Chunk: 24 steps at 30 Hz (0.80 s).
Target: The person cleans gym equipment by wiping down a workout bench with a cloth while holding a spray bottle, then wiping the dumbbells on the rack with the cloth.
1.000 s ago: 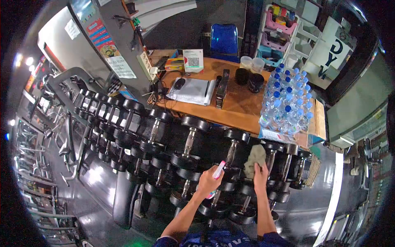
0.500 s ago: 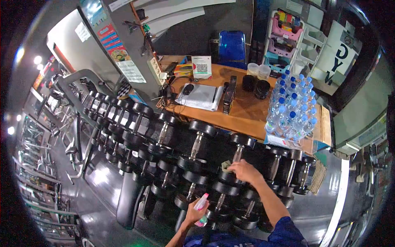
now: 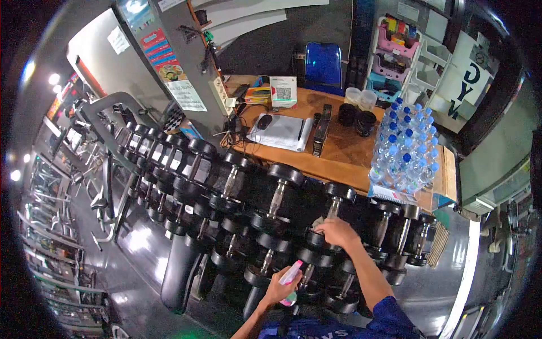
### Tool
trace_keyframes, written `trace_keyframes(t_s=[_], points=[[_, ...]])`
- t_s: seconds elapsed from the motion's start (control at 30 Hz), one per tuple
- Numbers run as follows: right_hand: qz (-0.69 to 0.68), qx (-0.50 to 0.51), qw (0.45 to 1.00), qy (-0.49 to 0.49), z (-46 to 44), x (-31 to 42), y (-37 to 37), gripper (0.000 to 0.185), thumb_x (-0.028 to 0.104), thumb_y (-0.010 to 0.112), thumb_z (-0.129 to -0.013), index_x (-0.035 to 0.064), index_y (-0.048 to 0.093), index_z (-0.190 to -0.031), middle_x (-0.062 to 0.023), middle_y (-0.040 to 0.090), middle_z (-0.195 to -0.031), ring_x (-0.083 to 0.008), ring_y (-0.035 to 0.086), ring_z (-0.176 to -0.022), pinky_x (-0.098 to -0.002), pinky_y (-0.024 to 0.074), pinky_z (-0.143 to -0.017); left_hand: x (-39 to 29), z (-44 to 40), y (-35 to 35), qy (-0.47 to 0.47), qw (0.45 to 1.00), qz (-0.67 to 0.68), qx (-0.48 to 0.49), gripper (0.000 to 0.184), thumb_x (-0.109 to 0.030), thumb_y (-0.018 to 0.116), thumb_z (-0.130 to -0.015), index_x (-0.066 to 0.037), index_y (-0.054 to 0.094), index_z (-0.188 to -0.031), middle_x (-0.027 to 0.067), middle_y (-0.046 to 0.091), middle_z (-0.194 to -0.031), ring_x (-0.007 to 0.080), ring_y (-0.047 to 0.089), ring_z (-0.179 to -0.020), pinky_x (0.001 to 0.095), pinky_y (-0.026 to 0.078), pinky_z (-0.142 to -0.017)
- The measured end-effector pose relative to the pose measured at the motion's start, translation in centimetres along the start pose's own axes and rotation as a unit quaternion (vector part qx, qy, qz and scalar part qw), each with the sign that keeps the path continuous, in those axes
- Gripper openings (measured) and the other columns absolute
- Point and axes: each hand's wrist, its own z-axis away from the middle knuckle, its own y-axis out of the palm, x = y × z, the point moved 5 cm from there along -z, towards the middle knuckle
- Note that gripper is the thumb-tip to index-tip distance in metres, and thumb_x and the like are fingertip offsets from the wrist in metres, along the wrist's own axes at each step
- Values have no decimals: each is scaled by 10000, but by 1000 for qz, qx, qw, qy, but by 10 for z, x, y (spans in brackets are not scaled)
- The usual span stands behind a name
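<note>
My left hand [image 3: 280, 287] is closed around a spray bottle [image 3: 291, 273] with a pink and white top, held low over the rack of dumbbells. Further right, my right hand [image 3: 339, 232] presses a greyish-green cloth [image 3: 319, 222] onto a black dumbbell [image 3: 337, 195] with a metal handle, near its front head. Only a small part of the cloth shows, as my fingers cover the rest. Another dumbbell [image 3: 278, 196] lies just left of that one, and one more [image 3: 385, 224] lies to the right of my hand.
Behind the rack stands a wooden desk [image 3: 344, 161] with a notebook [image 3: 280, 133], black cups and many water bottles [image 3: 405, 150]. A blue chair [image 3: 323, 65] is beyond it. A padded bench [image 3: 179, 277] stands at the front left of the rack.
My right hand has moved left with the cloth from over the right-hand dumbbells to the middle one. The cloth looks bunched up now. My left hand has lowered with the spray bottle.
</note>
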Motion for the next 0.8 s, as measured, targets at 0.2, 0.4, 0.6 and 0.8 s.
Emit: trace_keyframes(t_s=[0.2, 0.4, 0.6, 0.8], points=[[-11, -79, 997, 2, -18, 24, -38, 327, 175, 537, -836, 240, 703, -1110, -133, 707, -997, -332, 674, -945, -455, 541, -831, 16, -7, 1, 33, 998, -43, -22, 225, -194, 674, -900, -11, 650, -1028, 63, 678, -839, 111, 632, -748, 286, 509, -697], [75, 75, 994, 38, -57, 16, 21, 310, 140, 571, -798, 185, 698, -1077, -156, 699, -1038, -355, 672, -976, -468, 547, -821, 14, -7, 11, 59, 997, -41, -20, 246, -221, 677, -894, -14, 648, -1024, 59, 673, -830, 105, 626, -765, 285, 505, -709], [-24, 148, 987, 65, -2, -47, -19, 386, 218, 544, -848, 219, 651, -1219, -139, 696, -1091, -329, 666, -987, -448, 521, -831, 9, 0, -2, 16, 999, -36, -32, 211, -187, 677, -900, -14, 651, -1016, 37, 656, -762, 78, 611, -668, 262, 507, -583], [-103, 5, 978, 182, 34, -76, -20, 335, 221, 512, -861, 156, 676, -1146, -172, 688, -1062, -365, 651, -996, -458, 523, -837, 14, -5, -6, 10, 999, 25, -18, 201, -172, 681, -906, -9, 647, -1019, 32, 665, -790, 72, 609, -637, 254, 508, -567]])
